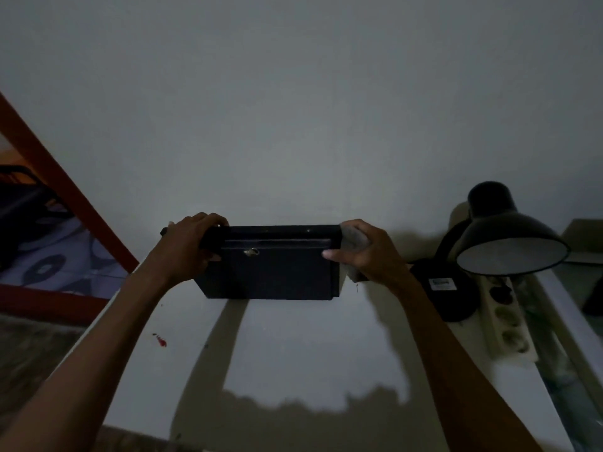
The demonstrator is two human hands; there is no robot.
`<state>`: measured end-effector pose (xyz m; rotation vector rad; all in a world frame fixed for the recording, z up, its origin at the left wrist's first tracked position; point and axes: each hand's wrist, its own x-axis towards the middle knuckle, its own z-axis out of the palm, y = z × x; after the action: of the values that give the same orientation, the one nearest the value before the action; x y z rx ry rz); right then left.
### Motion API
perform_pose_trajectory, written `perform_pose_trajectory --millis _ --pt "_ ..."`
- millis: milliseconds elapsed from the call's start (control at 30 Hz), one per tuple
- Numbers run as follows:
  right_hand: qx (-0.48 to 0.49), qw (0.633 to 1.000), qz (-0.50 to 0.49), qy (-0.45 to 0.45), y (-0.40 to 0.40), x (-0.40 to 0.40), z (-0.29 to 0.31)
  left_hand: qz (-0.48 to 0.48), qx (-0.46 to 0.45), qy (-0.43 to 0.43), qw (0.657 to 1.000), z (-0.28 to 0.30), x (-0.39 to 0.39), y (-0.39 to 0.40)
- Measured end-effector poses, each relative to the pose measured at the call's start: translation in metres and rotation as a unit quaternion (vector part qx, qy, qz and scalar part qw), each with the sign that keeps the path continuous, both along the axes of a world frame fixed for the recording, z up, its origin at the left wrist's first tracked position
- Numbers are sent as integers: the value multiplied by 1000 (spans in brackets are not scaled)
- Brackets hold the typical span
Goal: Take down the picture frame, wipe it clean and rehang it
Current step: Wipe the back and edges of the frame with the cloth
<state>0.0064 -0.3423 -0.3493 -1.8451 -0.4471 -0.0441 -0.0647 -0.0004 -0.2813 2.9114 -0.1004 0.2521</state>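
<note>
Now the picture frame [270, 265] is held back-side toward the camera, over the tabletop's [293, 347] far edge by the wall.
Its long axis runs left-right between both hands; the left hand [187, 244] curls round the left end, the right hand [362, 252] pinches the right end, with a grey cloth [354, 238] tucked in that grip.

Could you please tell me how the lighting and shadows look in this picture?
Head view: dim and underexposed, so the picture frame reads nearly black; light from behind throws arm shadows onto the white table; the desk lamp looks unlit; wide-angle bending at the edges.
</note>
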Motion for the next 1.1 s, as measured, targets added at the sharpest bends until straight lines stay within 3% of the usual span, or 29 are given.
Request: perform_pose_trajectory --millis 133,533,733,833,1100 --pt "11 996 19 -87 11 -17 -7 -22 11 -16 1000 1 -2 9" --pt "23 974 64 -216 29 -51 -8 -43 26 -59 997 -11 -28 26" --pt "20 973 52 -224 39 -58 2 -39 67 -53 996 -9 -43 13" --pt "12 973 46 -226 44 -60 11 -85 64 -36 994 -12 -58 -18" --pt "-3 976 24 -218 58 -69 35 -118 -3 -143 983 -13 -56 -87"
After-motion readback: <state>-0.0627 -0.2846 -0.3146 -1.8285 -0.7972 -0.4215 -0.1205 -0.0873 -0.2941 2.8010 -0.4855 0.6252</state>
